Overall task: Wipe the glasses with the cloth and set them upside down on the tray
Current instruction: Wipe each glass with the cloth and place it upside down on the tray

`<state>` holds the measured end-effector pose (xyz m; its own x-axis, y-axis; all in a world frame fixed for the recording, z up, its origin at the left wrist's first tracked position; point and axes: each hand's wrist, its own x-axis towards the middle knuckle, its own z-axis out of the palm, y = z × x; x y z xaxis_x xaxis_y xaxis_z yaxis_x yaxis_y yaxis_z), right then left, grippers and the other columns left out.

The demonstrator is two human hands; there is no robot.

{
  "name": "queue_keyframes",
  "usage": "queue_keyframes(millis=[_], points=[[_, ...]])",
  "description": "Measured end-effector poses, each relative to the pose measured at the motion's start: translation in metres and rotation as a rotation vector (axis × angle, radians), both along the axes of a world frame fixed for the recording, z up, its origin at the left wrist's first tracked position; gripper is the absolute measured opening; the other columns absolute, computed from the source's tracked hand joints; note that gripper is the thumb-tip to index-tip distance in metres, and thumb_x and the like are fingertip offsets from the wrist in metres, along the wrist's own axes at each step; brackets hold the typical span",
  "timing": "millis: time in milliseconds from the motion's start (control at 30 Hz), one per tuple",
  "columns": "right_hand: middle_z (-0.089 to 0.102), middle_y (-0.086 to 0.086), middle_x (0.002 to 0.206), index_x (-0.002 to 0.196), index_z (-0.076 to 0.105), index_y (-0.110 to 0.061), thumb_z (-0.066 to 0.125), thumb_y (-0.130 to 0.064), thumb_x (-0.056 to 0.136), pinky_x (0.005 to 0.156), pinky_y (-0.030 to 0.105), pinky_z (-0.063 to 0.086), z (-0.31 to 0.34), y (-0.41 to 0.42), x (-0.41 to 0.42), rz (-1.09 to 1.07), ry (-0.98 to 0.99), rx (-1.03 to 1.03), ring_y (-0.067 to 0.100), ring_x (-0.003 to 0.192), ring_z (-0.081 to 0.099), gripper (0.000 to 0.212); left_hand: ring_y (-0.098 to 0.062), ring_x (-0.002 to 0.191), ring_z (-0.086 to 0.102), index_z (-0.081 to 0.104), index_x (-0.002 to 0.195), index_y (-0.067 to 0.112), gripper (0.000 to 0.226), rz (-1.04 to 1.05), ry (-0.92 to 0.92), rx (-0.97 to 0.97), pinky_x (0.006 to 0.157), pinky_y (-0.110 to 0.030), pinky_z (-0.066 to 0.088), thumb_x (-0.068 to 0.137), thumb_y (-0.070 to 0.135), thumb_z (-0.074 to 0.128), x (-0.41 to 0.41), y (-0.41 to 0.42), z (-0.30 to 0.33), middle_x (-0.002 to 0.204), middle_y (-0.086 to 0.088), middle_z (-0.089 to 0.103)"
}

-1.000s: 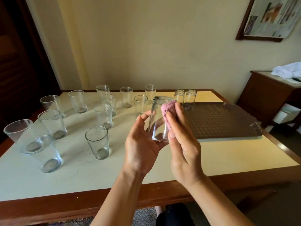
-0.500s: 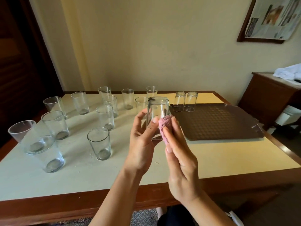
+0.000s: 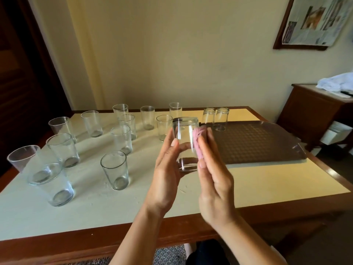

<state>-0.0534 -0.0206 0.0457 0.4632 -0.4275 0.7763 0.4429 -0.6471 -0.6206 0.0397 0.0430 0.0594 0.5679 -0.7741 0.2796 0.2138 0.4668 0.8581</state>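
From the head camera, the left hand (image 3: pixel 165 175) has its grip closed around a clear, smooth-sided drinking glass (image 3: pixel 185 142), held in the air above the pale, wood-edged worktop (image 3: pixel 248 180) with its thick base uppermost and its open mouth pointing down toward the person. The right hand (image 3: pixel 214 180) presses a small bunched pink cloth (image 3: pixel 198 141) flat against the right side of that glass, its grip closed on the cloth between the fingers and the glass wall. On the worktop to the left stand twelve more clear glasses, all upright with mouths up (the count is by rims, and the two at the near left overlap): the nearest single one (image 3: pixel 115 170) stands just left of the left hand, the overlapping pair (image 3: pixel 50 183) lies further left, and the others spread back toward the far edge, where one (image 3: pixel 175 110) stands near the wall. To the right lies one dark brown rectangular tray (image 3: pixel 267 146) with a dotted surface and raised rim, resting on the worktop. At its far left corner stand two clear glasses (image 3: pixel 214 118) mouth down, side by side and nearly touching. Further right, apart from the worktop, is a dark wooden side cabinet (image 3: pixel 309 109) with one crumpled white cloth (image 3: pixel 336 82) on top, and one framed newspaper sheet (image 3: pixel 313 20) hangs on the cream wall.
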Motion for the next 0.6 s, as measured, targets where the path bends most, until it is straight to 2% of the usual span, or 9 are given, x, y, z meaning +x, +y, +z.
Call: queue_keyframes(millis=[67, 100, 167, 267, 333, 400, 467, 533, 600], points=[[0.038, 0.011, 0.161, 0.148, 0.040, 0.004, 0.040, 0.002, 0.105, 0.121, 0.056, 0.032, 0.017, -0.013, 0.003, -0.043, 0.017, 0.001, 0.034, 0.153, 0.028, 0.044, -0.040, 0.115, 0.067, 0.024, 0.165, 0.029, 0.067, -0.049, -0.011, 0.016, 0.102, -0.062, 0.050, 0.102, 0.038, 0.049, -0.002, 0.000, -0.002, 0.143, -0.011, 0.064], [0.038, 0.012, 0.161, 0.148, 0.041, 0.006, 0.040, 0.001, 0.105, 0.122, 0.053, 0.032, 0.022, -0.017, 0.004, -0.073, 0.024, -0.015, 0.032, 0.154, 0.029, 0.043, -0.040, 0.110, 0.068, 0.026, 0.164, 0.032, 0.068, -0.039, -0.009, 0.011, 0.099, -0.059, 0.053, 0.101, 0.035, 0.053, -0.003, -0.001, 0.000, 0.142, -0.013, 0.065], [0.036, 0.010, 0.162, 0.147, 0.041, 0.008, 0.042, 0.004, 0.104, 0.121, 0.054, 0.032, 0.021, -0.013, 0.002, -0.066, 0.034, -0.050, 0.033, 0.154, 0.028, 0.043, -0.029, 0.098, 0.071, 0.035, 0.161, 0.028, 0.067, 0.028, -0.013, -0.011, 0.087, -0.043, 0.057, 0.097, 0.029, 0.059, -0.003, -0.002, 0.005, 0.136, -0.011, 0.069], [0.032, 0.011, 0.165, 0.147, 0.042, 0.006, 0.042, 0.002, 0.105, 0.115, 0.064, 0.037, -0.004, 0.008, -0.005, -0.040, 0.067, -0.065, 0.039, 0.153, 0.028, 0.043, -0.022, 0.108, 0.072, 0.056, 0.145, 0.020, 0.046, 0.073, -0.013, -0.004, 0.085, -0.033, 0.057, 0.101, 0.036, 0.059, 0.002, -0.001, 0.009, 0.130, -0.007, 0.072], [0.033, 0.012, 0.165, 0.149, 0.040, 0.004, 0.041, 0.002, 0.104, 0.114, 0.066, 0.037, -0.009, 0.008, -0.004, -0.049, 0.053, -0.084, 0.041, 0.152, 0.029, 0.044, -0.026, 0.123, 0.067, 0.058, 0.144, 0.020, 0.048, 0.014, 0.026, 0.013, 0.092, -0.039, 0.056, 0.107, 0.044, 0.041, 0.003, 0.002, 0.009, 0.137, -0.007, 0.069], [0.036, 0.010, 0.163, 0.149, 0.038, 0.004, 0.040, 0.004, 0.104, 0.116, 0.065, 0.034, 0.006, -0.005, -0.001, -0.024, 0.018, -0.066, 0.043, 0.151, 0.029, 0.045, -0.033, 0.133, 0.060, 0.048, 0.154, 0.022, 0.050, -0.055, -0.003, 0.026, 0.101, -0.052, 0.053, 0.111, 0.043, 0.033, 0.001, 0.003, 0.004, 0.148, -0.009, 0.061], [0.036, 0.007, 0.161, 0.148, 0.039, 0.005, 0.040, -0.001, 0.106, 0.121, 0.055, 0.033, 0.026, -0.014, 0.003, -0.086, 0.010, -0.080, 0.036, 0.153, 0.030, 0.042, -0.036, 0.121, 0.065, 0.043, 0.157, 0.026, 0.053, -0.062, 0.000, -0.001, 0.099, -0.054, 0.054, 0.106, 0.040, 0.045, -0.002, 0.001, 0.004, 0.144, -0.011, 0.063], [0.035, 0.003, 0.162, 0.147, 0.040, 0.005, 0.041, 0.001, 0.105, 0.123, 0.046, 0.032, 0.029, -0.013, 0.002, -0.101, 0.003, -0.107, 0.031, 0.153, 0.030, 0.042, -0.027, 0.097, 0.068, 0.044, 0.157, 0.025, 0.062, -0.017, 0.041, -0.029, 0.084, -0.041, 0.057, 0.099, 0.040, 0.056, -0.002, -0.001, 0.007, 0.134, -0.011, 0.068], [0.034, 0.005, 0.164, 0.146, 0.041, 0.007, 0.042, 0.006, 0.103, 0.121, 0.052, 0.033, 0.013, 0.000, -0.003, -0.052, 0.028, -0.110, 0.035, 0.153, 0.029, 0.043, -0.021, 0.095, 0.068, 0.060, 0.145, 0.029, 0.047, 0.028, 0.020, -0.038, 0.079, -0.032, 0.057, 0.099, 0.040, 0.060, 0.000, -0.002, 0.009, 0.130, -0.008, 0.072]])
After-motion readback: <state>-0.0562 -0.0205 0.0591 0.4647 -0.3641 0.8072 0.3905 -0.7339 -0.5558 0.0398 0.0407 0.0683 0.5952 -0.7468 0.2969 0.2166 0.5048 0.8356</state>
